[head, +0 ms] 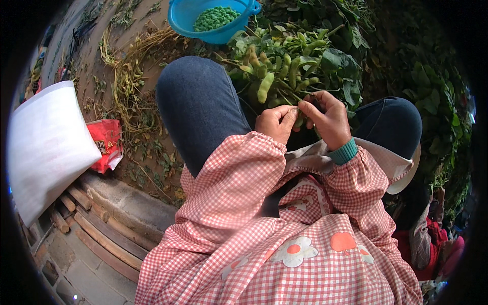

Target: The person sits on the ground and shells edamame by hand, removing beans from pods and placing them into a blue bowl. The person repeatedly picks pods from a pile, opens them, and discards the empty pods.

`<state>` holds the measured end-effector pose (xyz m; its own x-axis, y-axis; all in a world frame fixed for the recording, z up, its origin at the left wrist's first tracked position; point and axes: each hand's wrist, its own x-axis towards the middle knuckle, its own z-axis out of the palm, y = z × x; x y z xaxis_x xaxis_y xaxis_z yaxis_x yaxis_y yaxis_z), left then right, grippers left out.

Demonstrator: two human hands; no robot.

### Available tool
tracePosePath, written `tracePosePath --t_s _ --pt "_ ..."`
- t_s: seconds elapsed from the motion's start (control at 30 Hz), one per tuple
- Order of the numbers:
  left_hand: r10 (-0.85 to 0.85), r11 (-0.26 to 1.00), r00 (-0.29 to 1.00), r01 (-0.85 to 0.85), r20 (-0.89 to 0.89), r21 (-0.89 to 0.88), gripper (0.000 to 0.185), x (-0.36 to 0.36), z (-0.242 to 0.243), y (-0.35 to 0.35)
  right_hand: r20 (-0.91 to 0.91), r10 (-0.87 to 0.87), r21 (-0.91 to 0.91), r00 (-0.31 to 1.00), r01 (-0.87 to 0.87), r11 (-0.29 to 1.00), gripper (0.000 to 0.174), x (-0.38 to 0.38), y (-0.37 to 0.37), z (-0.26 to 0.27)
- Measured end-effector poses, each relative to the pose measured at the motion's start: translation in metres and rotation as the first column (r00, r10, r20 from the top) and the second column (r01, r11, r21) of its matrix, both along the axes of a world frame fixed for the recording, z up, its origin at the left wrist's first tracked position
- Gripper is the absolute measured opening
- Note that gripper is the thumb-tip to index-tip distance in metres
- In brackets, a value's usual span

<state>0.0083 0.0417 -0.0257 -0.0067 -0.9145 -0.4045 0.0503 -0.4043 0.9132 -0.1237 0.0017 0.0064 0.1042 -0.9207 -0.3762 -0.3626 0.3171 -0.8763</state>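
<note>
Between my knees, my left hand and my right hand meet with their fingertips together. Both pinch part of a green soybean plant, whose leafy stems spread out beyond them. Plump, fuzzy pods hang along these stems, and one pale green pod stands out just above my left hand. Whether my fingertips close on a stem or a pod is hard to tell, since they cover it. Farther off, a blue plastic basin contains shelled green beans.
More leafy plants are heaped on the right. Dry stalks litter the ground at left. A white sack, a red plastic packet and wooden poles lie by a concrete curb. Cloth items are at lower right.
</note>
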Motion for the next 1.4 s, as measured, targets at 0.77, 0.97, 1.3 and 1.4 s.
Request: tracePosePath --t_s 0.77,0.97,1.3,1.4 --pt "-0.016 0.999 0.999 0.017 0.028 -0.051 0.016 0.002 -0.002 -0.002 0.014 0.222 -0.054 0.975 -0.221 0.974 0.018 -0.013 -0.001 0.005" --pt "-0.007 0.998 0.992 0.014 -0.128 0.054 0.019 0.004 0.002 -0.003 0.064 0.194 0.048 0.979 -0.198 0.979 0.017 -0.014 -0.014 0.005" --pt "0.293 0.875 0.803 -0.007 -0.518 0.484 0.019 0.01 0.008 -0.006 -0.154 0.204 -0.425 0.967 -0.251 0.869 0.017 0.0 0.019 0.022" --pt "0.293 0.871 0.806 -0.002 -0.515 0.491 0.016 0.012 0.008 -0.006 -0.309 0.069 -0.496 0.948 -0.223 0.839 0.021 -0.001 0.006 0.021"
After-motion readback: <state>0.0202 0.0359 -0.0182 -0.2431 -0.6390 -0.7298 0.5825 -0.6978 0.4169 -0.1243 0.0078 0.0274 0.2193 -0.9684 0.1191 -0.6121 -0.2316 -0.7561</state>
